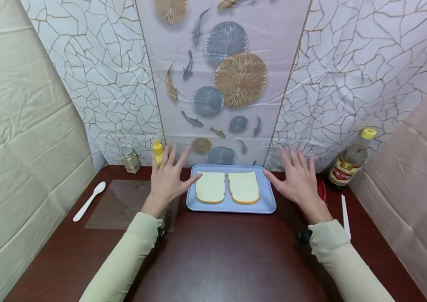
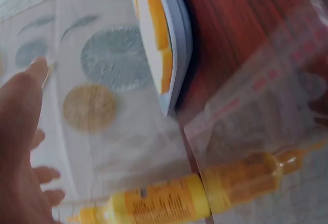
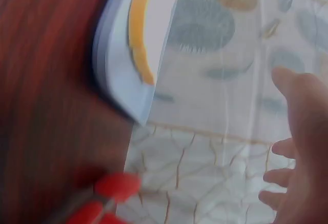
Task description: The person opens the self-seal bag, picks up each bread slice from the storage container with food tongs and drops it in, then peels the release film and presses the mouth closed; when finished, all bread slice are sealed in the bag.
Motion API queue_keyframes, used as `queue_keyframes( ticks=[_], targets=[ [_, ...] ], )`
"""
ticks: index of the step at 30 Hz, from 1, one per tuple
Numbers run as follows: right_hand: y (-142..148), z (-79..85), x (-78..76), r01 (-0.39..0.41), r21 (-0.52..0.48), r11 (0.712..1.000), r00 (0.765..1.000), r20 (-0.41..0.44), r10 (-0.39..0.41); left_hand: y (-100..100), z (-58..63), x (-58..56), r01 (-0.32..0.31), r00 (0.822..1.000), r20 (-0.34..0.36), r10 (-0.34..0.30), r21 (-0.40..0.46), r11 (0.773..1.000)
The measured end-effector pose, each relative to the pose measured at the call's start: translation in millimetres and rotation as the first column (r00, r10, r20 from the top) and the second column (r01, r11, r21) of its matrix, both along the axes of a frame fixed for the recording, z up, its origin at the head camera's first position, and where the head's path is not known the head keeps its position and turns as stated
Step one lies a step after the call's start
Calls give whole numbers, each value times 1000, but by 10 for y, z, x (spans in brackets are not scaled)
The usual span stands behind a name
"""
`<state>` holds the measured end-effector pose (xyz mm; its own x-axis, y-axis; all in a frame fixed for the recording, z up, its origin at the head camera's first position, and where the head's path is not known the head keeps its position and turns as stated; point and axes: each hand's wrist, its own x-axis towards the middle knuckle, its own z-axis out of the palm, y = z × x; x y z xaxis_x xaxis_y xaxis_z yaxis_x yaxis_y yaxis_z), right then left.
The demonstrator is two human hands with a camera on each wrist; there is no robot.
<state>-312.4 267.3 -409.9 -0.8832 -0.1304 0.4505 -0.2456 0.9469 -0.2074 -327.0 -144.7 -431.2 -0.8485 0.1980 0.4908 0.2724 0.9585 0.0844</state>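
Observation:
Both hands are raised with fingers spread, holding nothing. My left hand [image 1: 166,178] hovers at the left end of a light blue tray [image 1: 232,208], in front of a yellow squeeze bottle [image 2: 164,203]. On the other side, my right hand [image 1: 296,180] is held up near the tray's right end. Two bread slices, a left slice [image 1: 210,187] and a right slice [image 1: 243,187], lie side by side on the tray. A red item [image 3: 118,185], blurred and mostly hidden by the right hand in the head view, lies beneath that hand.
A clear plastic sheet or bag [image 1: 119,205] lies at the left, beside a white spoon [image 1: 89,201]. Behind it stands a small shaker jar [image 1: 130,160]. A dark sauce bottle [image 1: 345,165] with a yellow cap and white chopsticks [image 1: 345,216] are at the right. Patterned cloth closes off the back.

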Motion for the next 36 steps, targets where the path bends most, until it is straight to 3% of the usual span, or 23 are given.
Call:
queue_keyframes(
  ticks=[4, 9, 12, 17, 19, 21, 24, 27, 32, 36],
  targets=[
    [-284, -102, 74, -201, -65, 978, 979, -60, 197, -260, -50, 134, 101, 995, -2, -101, 112, 989],
    [-822, -283, 215, -418, -211, 884, 894, 79, 441, -652, -177, 294, 207, 973, 63, -222, 186, 961],
    [-1192, -352, 267, -492, -264, 830, 836, 122, 534, -848, -269, 355, 264, 939, 166, -302, 216, 940],
    [-1790, -438, 320, -596, -288, 750, 737, 174, 653, -1042, -438, 407, 315, 854, 355, -381, 230, 921],
    [-2004, -464, 342, -617, -294, 730, 690, 245, 681, -1073, -481, 408, 317, 828, 403, -389, 236, 919],
    [-2196, -484, 365, -624, -289, 726, 643, 337, 687, -1090, -503, 406, 310, 814, 431, -390, 245, 919],
    [-2406, -516, 402, -619, -270, 737, 587, 464, 663, -1077, -526, 399, 310, 809, 441, -390, 243, 919],
    [-2547, -538, 417, -614, -248, 749, 553, 542, 633, -1075, -535, 389, 316, 810, 437, -390, 235, 919],
    [-2626, -565, 440, -616, -189, 765, 524, 627, 577, -1103, -538, 373, 304, 818, 430, -383, 241, 922],
    [-2596, -565, 459, -614, -187, 767, 519, 637, 571, -1108, -548, 360, 288, 839, 402, -367, 245, 926]
  ],
)
